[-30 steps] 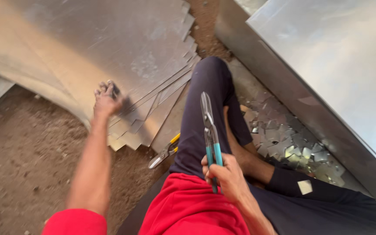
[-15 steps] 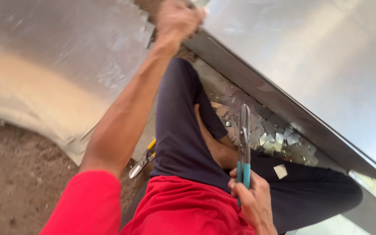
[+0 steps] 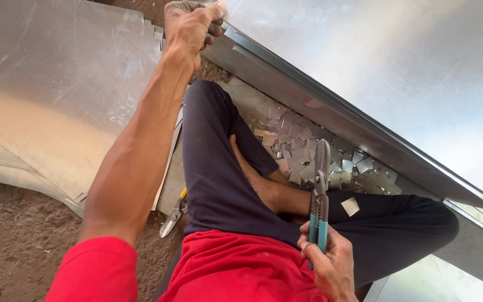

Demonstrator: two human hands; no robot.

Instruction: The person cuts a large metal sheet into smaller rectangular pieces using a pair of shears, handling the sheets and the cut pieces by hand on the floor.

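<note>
Left hand (image 3: 188, 25) now up at 12 o'clock, clenched on folded edge of large metal sheet (image 3: 375, 72); a second ago lower, on stacked flat sheets (image 3: 57, 95) at 9 o'clock. Means big sheet now gripped and steadied.

Right hand (image 3: 331, 265) at 5 o'clock, closed around teal-handled snips (image 3: 320, 196), blades shut, pointing 12 o'clock, clear of sheet.

Second snips (image 3: 174, 215) partly hidden under thigh. Scrap offcuts (image 3: 308, 151) between legs and sheet. Left fingertips hidden behind fold.

Left hand (image 3: 188, 25) stretched forward, fingers clenched; right hand (image 3: 331, 268) fisted low.
</note>
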